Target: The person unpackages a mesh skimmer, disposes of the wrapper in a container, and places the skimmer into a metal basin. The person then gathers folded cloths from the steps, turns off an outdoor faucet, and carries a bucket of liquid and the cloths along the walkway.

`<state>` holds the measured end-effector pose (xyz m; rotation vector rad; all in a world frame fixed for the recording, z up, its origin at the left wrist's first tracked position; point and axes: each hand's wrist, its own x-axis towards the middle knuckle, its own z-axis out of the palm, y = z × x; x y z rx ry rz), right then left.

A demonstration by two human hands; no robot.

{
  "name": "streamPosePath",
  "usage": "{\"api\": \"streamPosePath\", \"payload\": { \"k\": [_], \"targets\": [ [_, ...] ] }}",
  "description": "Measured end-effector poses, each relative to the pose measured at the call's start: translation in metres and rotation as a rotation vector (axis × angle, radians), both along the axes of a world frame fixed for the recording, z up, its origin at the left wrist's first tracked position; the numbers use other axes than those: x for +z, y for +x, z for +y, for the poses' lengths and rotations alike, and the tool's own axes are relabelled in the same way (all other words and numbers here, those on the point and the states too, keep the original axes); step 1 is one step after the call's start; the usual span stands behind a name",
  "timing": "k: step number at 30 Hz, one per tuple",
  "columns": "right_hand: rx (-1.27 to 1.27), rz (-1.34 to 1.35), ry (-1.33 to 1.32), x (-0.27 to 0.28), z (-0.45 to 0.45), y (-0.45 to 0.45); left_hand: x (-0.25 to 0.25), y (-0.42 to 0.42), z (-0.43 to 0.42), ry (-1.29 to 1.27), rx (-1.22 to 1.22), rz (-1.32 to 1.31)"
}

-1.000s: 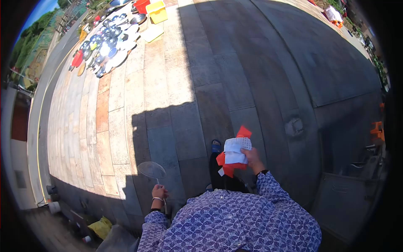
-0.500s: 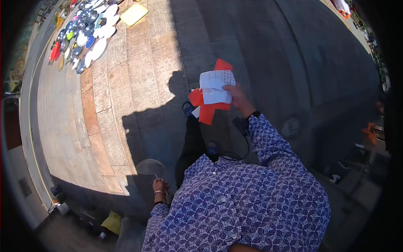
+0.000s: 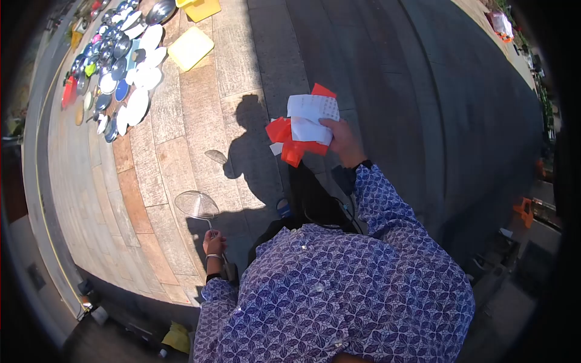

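Note:
My right hand [image 3: 342,140] grips a bundle of papers in front of my body. White sheets [image 3: 311,118] with faint print lie on top of it. Red papers [image 3: 292,145] stick out around and beneath them. Lower on the left, my left hand [image 3: 214,242] is closed around the handle of a round wire-mesh strainer [image 3: 196,204], its bowl pointing forward over the paving. A band circles each wrist.
Many pans, plates and bowls [image 3: 121,66] are spread on the sunlit stone paving [image 3: 163,181] at the far left. A yellow lid [image 3: 191,48] and a yellow bin [image 3: 203,8] are beside them. An orange stool [image 3: 523,212] stands at the right. A yellow bag [image 3: 177,337] lies lower left.
The strainer and my left hand have risen forward and left, into the sunlight. My body has moved forward, and the pans and yellow lid appear nearer. My right hand still holds the papers.

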<state>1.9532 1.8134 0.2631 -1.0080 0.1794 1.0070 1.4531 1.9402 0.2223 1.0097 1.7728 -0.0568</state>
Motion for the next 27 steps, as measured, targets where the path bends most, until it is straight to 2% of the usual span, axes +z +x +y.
{"api": "streamPosePath", "payload": {
  "k": [1,3,4,7,10,12,14,15,19,20,23,25,27],
  "targets": [
    [0.023,-0.015,0.021,-0.004,0.028,0.023,-0.003,0.022,0.022,0.021,0.023,-0.015],
    [0.054,-0.009,-0.154,-0.013,0.071,0.062,-0.001,0.052,0.046,-0.015,0.085,-0.112],
    [0.08,-0.021,-0.129,-0.02,0.101,0.088,-0.001,0.068,0.059,-0.047,0.079,-0.043],
    [0.106,0.003,-0.095,-0.03,0.166,0.139,-0.002,0.114,0.084,-0.1,0.165,-0.051],
    [0.211,0.018,-0.172,-0.021,0.242,0.196,0.002,0.16,0.11,-0.125,0.186,-0.052],
    [0.218,-0.054,-0.191,-0.037,0.296,0.231,0.001,0.191,0.131,-0.142,0.231,-0.043],
    [0.228,-0.091,-0.146,-0.035,0.351,0.266,-0.024,0.204,0.152,-0.169,0.19,-0.049],
    [0.219,-0.11,-0.109,-0.035,0.38,0.283,-0.02,0.223,0.171,-0.2,0.133,-0.018],
    [0.266,-0.075,-0.045,-0.043,0.484,0.356,-0.048,0.28,0.281,-0.188,0.209,-0.038],
    [0.189,-0.145,-0.183,-0.052,0.515,0.371,-0.059,0.301,0.303,-0.187,0.245,-0.056],
    [0.122,-0.135,-0.275,-0.047,0.6,0.417,-0.052,0.34,0.351,-0.209,0.375,-0.066],
    [0.139,-0.152,-0.151,-0.034,0.66,0.446,-0.033,0.376,0.395,-0.09,0.376,-0.065],
    [0.134,-0.226,-0.138,-0.018,0.719,0.469,-0.014,0.404,0.428,-0.07,0.366,-0.027]
  ]
}}
